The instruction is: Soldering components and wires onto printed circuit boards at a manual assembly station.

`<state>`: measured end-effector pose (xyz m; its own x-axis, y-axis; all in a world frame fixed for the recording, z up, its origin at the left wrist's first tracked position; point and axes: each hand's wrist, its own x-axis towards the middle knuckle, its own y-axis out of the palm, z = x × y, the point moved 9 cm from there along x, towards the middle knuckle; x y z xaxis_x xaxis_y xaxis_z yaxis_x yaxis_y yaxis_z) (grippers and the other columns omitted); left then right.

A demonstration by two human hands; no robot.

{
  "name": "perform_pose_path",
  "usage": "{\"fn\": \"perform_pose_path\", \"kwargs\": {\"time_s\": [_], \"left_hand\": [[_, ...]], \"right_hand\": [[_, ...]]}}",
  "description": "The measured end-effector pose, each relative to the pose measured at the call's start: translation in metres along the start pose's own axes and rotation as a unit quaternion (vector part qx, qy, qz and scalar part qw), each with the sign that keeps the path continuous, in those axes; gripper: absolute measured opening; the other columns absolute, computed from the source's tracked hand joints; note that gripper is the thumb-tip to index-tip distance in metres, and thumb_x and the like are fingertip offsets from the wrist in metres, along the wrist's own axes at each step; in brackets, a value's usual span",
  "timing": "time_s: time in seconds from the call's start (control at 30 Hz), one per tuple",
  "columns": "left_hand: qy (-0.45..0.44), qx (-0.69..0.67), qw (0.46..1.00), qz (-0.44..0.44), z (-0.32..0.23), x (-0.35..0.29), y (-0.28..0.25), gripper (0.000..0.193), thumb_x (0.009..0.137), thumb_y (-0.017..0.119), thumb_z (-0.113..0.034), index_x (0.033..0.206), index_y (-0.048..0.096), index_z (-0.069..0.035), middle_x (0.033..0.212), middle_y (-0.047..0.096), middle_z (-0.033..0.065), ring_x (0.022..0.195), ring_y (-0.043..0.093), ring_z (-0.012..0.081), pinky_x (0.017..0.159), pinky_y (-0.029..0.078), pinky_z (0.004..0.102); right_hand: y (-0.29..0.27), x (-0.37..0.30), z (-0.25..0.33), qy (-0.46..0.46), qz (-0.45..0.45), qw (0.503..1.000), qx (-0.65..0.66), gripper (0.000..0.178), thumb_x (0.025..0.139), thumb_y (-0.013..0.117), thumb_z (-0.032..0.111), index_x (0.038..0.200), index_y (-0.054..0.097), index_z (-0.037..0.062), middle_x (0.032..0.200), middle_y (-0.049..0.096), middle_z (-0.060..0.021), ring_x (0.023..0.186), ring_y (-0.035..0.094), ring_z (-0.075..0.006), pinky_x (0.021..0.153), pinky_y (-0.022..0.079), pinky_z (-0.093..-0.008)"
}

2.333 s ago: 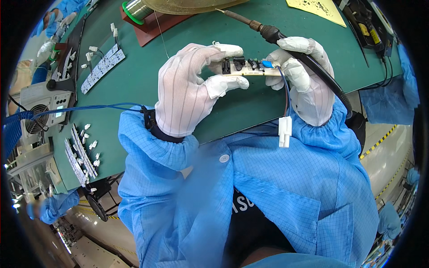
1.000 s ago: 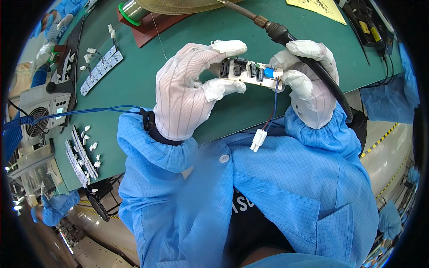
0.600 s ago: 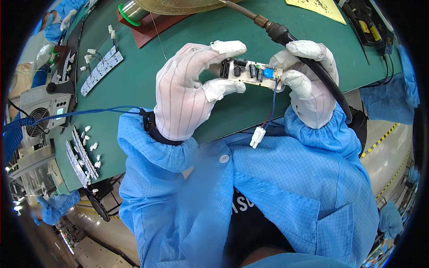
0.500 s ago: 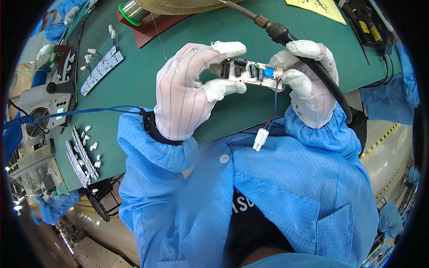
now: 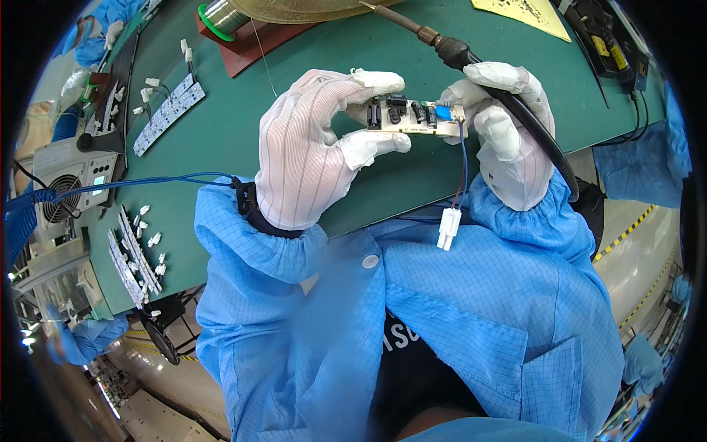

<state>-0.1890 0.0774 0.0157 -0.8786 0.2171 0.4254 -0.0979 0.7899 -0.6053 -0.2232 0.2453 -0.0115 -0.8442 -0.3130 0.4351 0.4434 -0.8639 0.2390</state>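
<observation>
My gloved left hand pinches the left end of a small white circuit board between thumb and fingers. Black cylindrical components and a blue disc part stand on the board's upper face. From its right end, thin dark red and blue wires hang down to a white plug connector, which dangles in front of my blue smock. A soldering iron lies in my gloved right hand, its tip pointing up and left, away from the board. Fingertips of that hand are also at the board's right end. A strap with a blue cord circles my left wrist.
On the green table, a solder wire spool sits on a red-brown stand. Wired board strips and more narrow strips lie left, near a grey fan-vented unit. A yellow sponge-like sheet lies far right.
The circuit board has tilted slightly, and its right end sits a little lower. The hanging plug has swung to the right. My right fingers and the soldering iron have shifted slightly left.
</observation>
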Motion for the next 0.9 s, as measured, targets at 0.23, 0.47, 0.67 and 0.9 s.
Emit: {"fn": "perform_pose_path", "kwargs": {"time_s": [0.23,0.47,0.67,0.9], "left_hand": [[0.045,-0.028,0.996,-0.078,0.001,0.000,-0.004,0.040,0.063,0.077,-0.021,0.100,0.067,-0.009,0.086,0.065,0.0055,0.076,0.062,0.0209,0.071,0.049,0.0323],[-0.002,-0.061,0.998,-0.023,-0.008,0.002,0.000,0.046,0.061,0.077,-0.021,0.103,0.065,-0.006,0.086,0.066,0.0056,0.079,0.062,0.0210,0.074,0.049,0.0328],[-0.015,-0.122,0.992,-0.035,-0.005,-0.001,-0.003,0.040,0.063,0.077,-0.024,0.097,0.068,-0.006,0.087,0.066,0.0070,0.082,0.061,0.0215,0.073,0.050,0.0313],[0.029,-0.092,0.994,-0.055,-0.013,-0.001,-0.008,0.030,0.062,0.077,-0.011,0.090,0.070,-0.007,0.088,0.066,0.0071,0.083,0.061,0.0235,0.072,0.050,0.0326]], "right_hand": [[0.003,-0.001,0.008,-0.067,0.009,0.995,-0.068,0.051,0.076,0.070,0.003,0.121,0.047,0.0003,0.102,0.060,-0.0200,0.081,0.064,-0.0227,0.074,0.055,-0.0324],[0.009,-0.012,0.036,-0.259,0.049,0.951,-0.164,0.054,0.078,0.062,-0.009,0.125,0.040,0.0066,0.103,0.058,-0.0243,0.081,0.065,-0.0275,0.071,0.058,-0.0380],[0.018,-0.016,0.044,-0.290,0.104,0.921,-0.239,0.055,0.078,0.062,-0.010,0.124,0.040,0.0113,0.104,0.057,-0.0273,0.083,0.065,-0.0312,0.068,0.059,-0.0414],[0.016,-0.013,0.042,-0.266,0.097,0.932,-0.227,0.054,0.080,0.064,-0.005,0.126,0.041,0.0122,0.108,0.056,-0.0271,0.087,0.065,-0.0337,0.069,0.059,-0.0422]]}}
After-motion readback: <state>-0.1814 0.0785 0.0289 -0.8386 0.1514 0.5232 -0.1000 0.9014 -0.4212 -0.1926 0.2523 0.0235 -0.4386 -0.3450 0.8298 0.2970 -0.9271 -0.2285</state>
